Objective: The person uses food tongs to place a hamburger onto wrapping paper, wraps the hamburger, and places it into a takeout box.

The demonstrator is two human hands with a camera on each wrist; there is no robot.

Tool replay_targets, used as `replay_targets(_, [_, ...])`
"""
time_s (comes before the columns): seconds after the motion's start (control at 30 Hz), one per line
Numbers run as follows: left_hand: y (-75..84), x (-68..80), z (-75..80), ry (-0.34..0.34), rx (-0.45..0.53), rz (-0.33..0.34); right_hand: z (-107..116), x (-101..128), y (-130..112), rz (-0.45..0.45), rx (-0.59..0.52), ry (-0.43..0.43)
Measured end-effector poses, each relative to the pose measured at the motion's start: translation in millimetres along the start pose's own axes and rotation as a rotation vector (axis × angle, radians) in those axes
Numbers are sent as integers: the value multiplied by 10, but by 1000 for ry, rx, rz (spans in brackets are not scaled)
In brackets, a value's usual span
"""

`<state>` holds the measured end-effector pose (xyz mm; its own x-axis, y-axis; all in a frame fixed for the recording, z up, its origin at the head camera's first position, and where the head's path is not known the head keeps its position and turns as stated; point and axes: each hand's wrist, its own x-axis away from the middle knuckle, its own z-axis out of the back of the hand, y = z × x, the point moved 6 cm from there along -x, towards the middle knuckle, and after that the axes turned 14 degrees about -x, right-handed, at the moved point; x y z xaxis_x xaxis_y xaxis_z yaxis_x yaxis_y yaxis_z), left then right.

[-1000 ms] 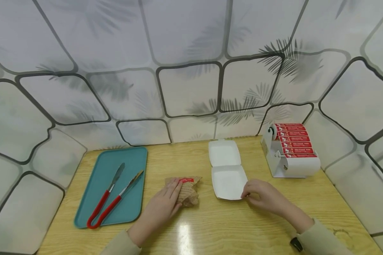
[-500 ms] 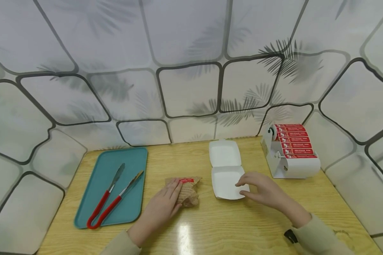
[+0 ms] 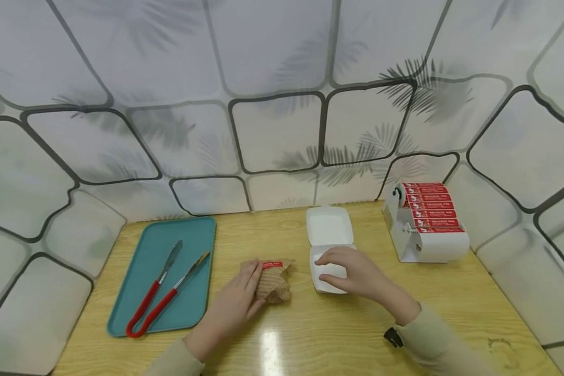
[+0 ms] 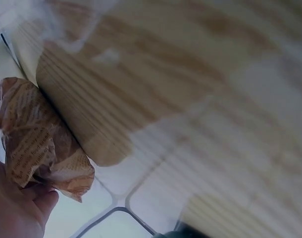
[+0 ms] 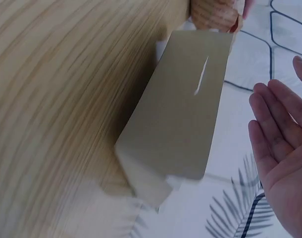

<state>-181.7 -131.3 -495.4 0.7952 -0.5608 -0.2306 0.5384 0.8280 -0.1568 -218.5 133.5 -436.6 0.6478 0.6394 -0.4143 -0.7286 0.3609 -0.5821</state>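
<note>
Right hand [image 3: 357,274] now moved from the near corner over the open white paper clamshell box [image 3: 330,230], fingers relaxed; left hand [image 3: 235,303] still gripping the brown paper-wrapped bundle [image 3: 273,282] mid-bench [image 3: 310,334].

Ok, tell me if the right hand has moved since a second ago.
Yes. The right hand went left, from the box's right edge to over its base, away from the label dispenser.

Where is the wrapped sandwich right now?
In the head view, the wrapped sandwich lies on the table's middle, under the left hand's fingers, between the teal tray and the white box.
</note>
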Motion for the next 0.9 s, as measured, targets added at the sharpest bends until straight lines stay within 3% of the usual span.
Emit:
replay_targets(0.17, [-97, 13, -16, -52, 75, 50, -205, -161, -20, -67, -16, -50])
replay_targets(0.37, [-224, 35, -65, -65, 104, 91, -458, -287, 7, -210, -23, -118])
replay_targets(0.63, [-333, 69, -124, -75, 145, 85, -752, -413, 29, -297, -22, -196])
replay_targets(0.73, [-341, 71, -138, -111, 165, 71, -823, -429, 37, -313, -3, -227])
replay_targets(0.9, [-338, 65, -202, -231, 210, 68, -901, -418, 57, -332, 20, -266])
